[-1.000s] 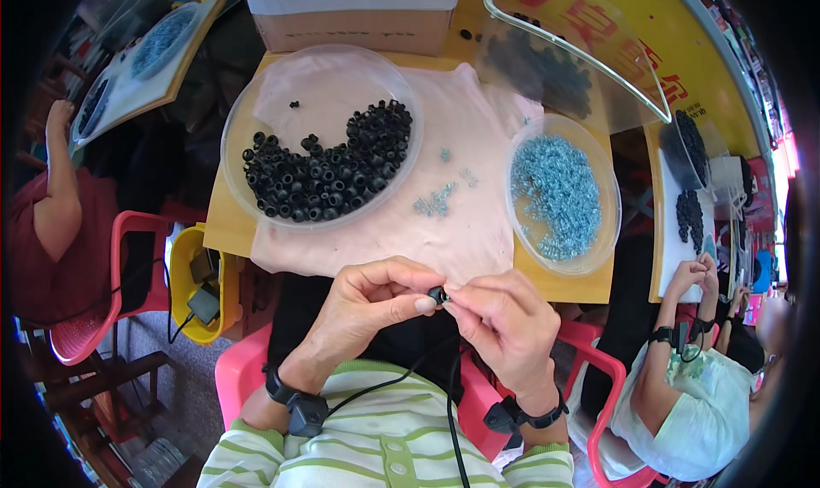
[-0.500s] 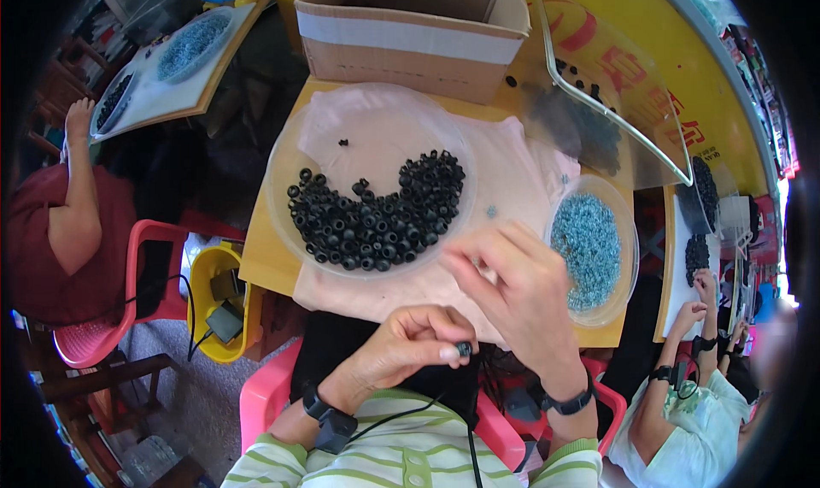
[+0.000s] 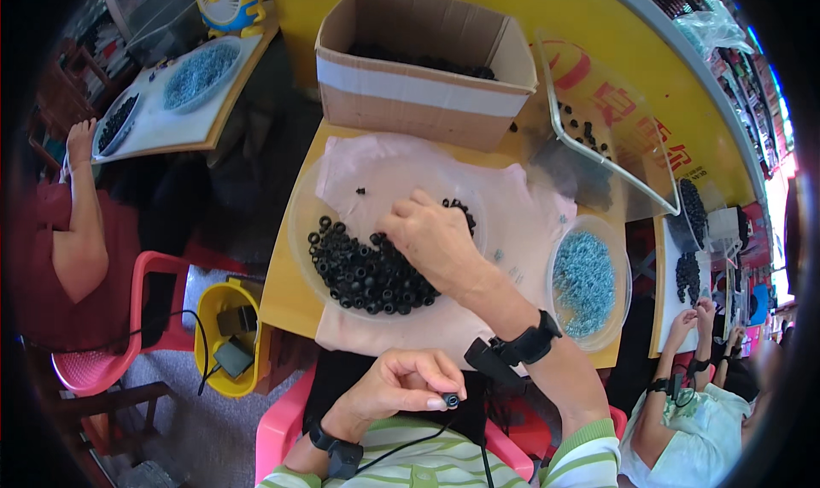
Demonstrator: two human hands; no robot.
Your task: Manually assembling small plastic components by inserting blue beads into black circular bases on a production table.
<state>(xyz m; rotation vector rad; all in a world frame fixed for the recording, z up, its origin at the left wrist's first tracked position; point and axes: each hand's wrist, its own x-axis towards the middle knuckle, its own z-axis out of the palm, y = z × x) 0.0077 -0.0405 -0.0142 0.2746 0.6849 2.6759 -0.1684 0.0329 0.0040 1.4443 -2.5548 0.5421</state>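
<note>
My left hand (image 3: 410, 384) is low in front of my lap, thumb and fingers pinched on a small black ring-shaped part (image 3: 451, 399) with a hole in its end. Over the wide clear round tray (image 3: 301, 206) is my right hand (image 3: 434, 236), its fingers curled down at the heap of black parts (image 3: 371, 274). Whatever those fingertips hold is hidden. Right of this tray stands a smaller clear round tub (image 3: 628, 296) full of tiny blue-grey translucent pieces (image 3: 585, 283).
Behind the tray stands an open cardboard box (image 3: 418, 99) with black parts inside. A tilted clear plastic bin (image 3: 589, 155) is beside it. A yellow bucket (image 3: 205, 326) stands on the floor at left. Co-workers sit at left (image 3: 85, 249) and right (image 3: 692, 428).
My right hand has moved left and away from me, from the tray's near right side to over the black parts. My left hand keeps its pinch. The view has tilted up slightly.
</note>
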